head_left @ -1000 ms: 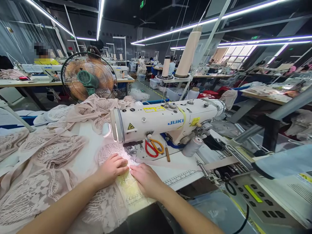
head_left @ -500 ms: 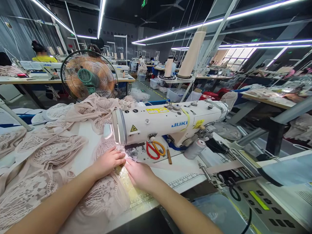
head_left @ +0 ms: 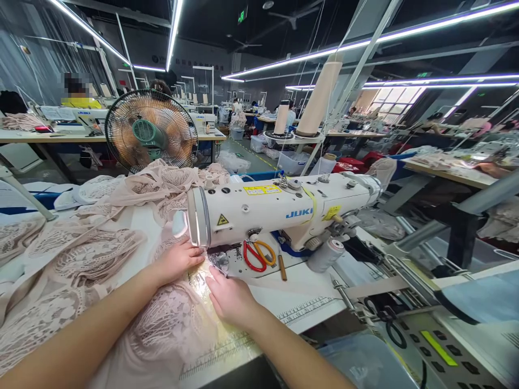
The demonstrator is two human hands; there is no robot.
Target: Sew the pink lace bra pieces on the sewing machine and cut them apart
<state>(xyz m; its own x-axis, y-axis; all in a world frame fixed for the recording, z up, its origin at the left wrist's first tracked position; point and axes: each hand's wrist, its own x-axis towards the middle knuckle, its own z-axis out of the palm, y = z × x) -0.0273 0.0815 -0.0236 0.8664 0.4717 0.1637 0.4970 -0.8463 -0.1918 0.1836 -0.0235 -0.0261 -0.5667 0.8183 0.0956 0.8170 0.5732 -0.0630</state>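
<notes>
A white sewing machine (head_left: 284,208) stands across the table in front of me. Pale pink lace fabric (head_left: 81,259) lies spread over the left half of the table and runs under the machine's head. My left hand (head_left: 178,262) rests on the lace just left of the needle, fingers curled and pressing the fabric down. My right hand (head_left: 229,297) lies flat on the lace in front of the needle, fingers stretched toward the presser foot. The needle area is brightly lit and partly hidden by the machine head.
Red and orange scissors (head_left: 257,254) and a wooden-handled tool (head_left: 280,266) lie under the machine arm. A thread cone (head_left: 326,254) lies beside them. A fan (head_left: 150,132) stands behind the lace pile. A control panel (head_left: 438,346) sits at right. Other people work at distant tables.
Both hands have slid forward with the lace toward the needle. The camera has tilted slightly down and closer to the machine.
</notes>
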